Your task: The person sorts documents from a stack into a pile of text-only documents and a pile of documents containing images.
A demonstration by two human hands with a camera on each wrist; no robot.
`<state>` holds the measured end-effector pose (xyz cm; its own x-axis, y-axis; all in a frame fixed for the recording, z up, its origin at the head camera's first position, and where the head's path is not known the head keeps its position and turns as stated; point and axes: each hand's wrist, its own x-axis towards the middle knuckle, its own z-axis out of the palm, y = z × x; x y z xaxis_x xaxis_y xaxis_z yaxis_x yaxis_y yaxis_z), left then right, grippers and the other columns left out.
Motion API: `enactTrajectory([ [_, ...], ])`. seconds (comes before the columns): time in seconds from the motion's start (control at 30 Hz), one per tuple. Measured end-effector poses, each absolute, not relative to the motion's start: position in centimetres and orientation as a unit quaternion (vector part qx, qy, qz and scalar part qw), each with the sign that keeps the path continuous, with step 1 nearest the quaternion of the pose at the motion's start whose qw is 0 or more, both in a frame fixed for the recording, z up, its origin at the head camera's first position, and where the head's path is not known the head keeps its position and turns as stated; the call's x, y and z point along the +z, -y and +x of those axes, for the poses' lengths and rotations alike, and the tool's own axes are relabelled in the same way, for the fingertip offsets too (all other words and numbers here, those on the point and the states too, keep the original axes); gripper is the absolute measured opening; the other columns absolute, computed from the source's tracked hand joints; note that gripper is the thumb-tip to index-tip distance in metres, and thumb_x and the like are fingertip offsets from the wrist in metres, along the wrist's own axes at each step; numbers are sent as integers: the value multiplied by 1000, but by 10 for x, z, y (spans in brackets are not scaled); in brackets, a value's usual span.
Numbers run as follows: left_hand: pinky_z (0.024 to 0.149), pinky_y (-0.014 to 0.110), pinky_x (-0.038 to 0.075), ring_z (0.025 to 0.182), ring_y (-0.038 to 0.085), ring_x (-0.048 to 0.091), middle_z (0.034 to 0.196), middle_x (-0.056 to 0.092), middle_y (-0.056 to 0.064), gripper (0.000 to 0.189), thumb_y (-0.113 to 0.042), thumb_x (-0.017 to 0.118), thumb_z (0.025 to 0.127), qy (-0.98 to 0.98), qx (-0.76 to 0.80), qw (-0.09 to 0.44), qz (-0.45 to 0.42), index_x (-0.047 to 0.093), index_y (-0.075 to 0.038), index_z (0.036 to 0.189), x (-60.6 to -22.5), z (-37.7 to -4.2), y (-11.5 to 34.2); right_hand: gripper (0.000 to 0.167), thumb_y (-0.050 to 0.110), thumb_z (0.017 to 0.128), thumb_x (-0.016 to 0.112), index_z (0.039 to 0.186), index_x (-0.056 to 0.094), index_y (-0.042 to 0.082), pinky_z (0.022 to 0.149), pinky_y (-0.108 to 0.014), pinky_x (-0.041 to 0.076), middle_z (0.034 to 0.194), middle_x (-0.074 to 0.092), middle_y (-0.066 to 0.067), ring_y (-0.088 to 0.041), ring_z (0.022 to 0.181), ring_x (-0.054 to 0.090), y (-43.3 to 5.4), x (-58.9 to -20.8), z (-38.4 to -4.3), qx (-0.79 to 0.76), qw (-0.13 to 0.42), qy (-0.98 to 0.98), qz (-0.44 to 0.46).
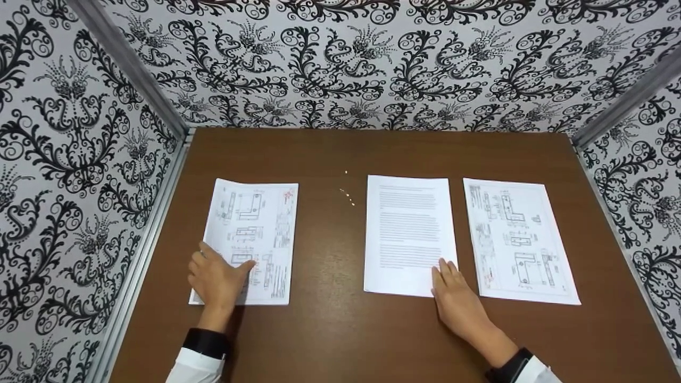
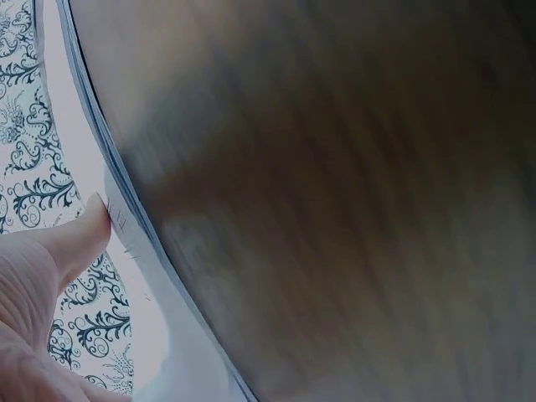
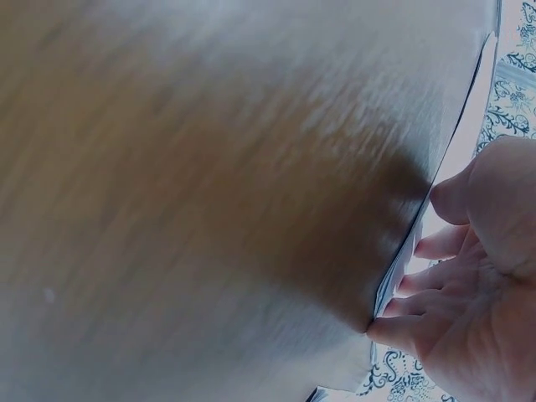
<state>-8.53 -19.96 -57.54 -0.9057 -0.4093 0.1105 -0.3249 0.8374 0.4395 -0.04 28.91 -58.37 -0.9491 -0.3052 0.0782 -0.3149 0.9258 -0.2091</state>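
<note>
On the left, a stack of printed technical drawings (image 1: 266, 223) lies on the brown table. My left hand (image 1: 217, 276) rests over its lower left part, thumb spread across the top sheet and the other fingers at the left edge. The left wrist view shows the thumb (image 2: 88, 230) touching the paper (image 2: 163, 310). Right of the middle lies a stack of text pages (image 1: 409, 234). Its lower right edge is touched by the fingertips of my right hand (image 1: 458, 303). In the right wrist view, the extended fingers (image 3: 427, 301) meet the side of that stack.
Another stack of drawings (image 1: 521, 239) lies to the right of the text pages. Small pale specks (image 1: 347, 196) dot the brown table (image 1: 330, 287) between the left and middle stacks. Black-and-white patterned walls (image 1: 340, 64) with metal posts (image 1: 143, 74) enclose the table.
</note>
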Motion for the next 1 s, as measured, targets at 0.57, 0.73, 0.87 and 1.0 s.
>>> enactTrajectory([
  [0.57,83,59,39,95,49,51,101,52,28,69,-23,100,65,949,-190,171,182,50,9,99,-578,-83,199,47,4,99,68,139,55,-17,110,-60,42,150,46,-39,-53,140,46,-290,-584,0,109,24,981,160],
  [0.73,75,57,43,88,50,56,95,54,28,57,-18,97,72,958,-167,170,162,51,8,97,-577,-82,194,47,4,100,68,139,54,-17,110,-61,42,150,45,-39,-53,140,45,-289,-583,0,111,20,981,157],
  [0.87,72,57,44,86,50,58,94,55,29,53,-15,94,74,964,-138,174,143,52,9,97,-576,-82,190,47,4,100,68,139,54,-17,111,-60,41,150,45,-39,-53,140,45,-289,-583,0,112,19,981,157],
  [1.0,72,58,46,89,54,61,97,58,32,54,-10,92,75,965,-142,166,142,52,10,105,-576,-82,191,47,4,99,68,139,54,-17,110,-60,42,149,46,-39,-54,139,46,-289,-585,0,112,26,980,163],
])
